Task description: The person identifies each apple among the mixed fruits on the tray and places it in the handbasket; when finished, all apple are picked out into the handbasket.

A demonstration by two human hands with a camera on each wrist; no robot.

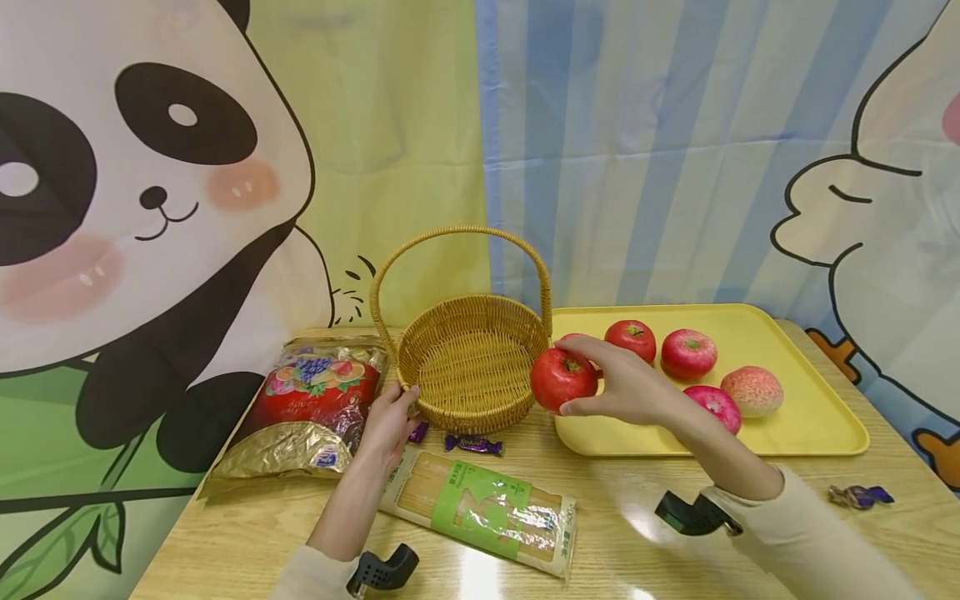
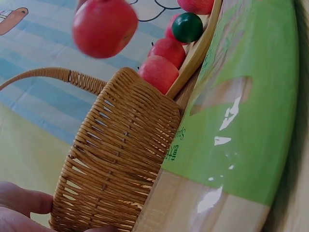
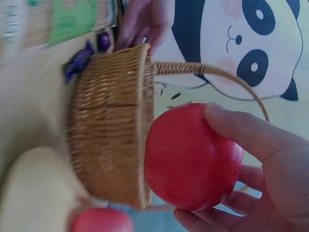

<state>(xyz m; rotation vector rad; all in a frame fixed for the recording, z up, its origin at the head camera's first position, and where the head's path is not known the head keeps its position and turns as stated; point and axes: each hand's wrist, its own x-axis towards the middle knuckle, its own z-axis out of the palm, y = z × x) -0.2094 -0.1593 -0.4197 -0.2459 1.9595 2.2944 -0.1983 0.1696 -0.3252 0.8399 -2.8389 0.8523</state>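
My right hand (image 1: 626,390) grips a red apple (image 1: 561,381) beside the basket's right rim, clear of the tray. In the right wrist view the thumb and fingers wrap the apple (image 3: 193,157), which overlaps the basket's opening. With thumb and fingers, my left hand (image 1: 388,425) holds the front left rim of the wicker basket (image 1: 476,418). The basket stands upright with its tall handle raised, and its woven bottom shows bare. A yellow tray (image 1: 813,429) at right carries several red apples (image 1: 688,354) and a peach (image 1: 752,392).
A red and gold candy bag (image 1: 303,417) lies left of the basket. In front are a noodle pack (image 1: 483,508) and purple-wrapped candies (image 1: 474,445). Another wrapped candy (image 1: 861,497) lies at far right. A green ball-like thing (image 2: 187,27) sits among the fruit. A printed curtain (image 1: 637,150) hangs behind.
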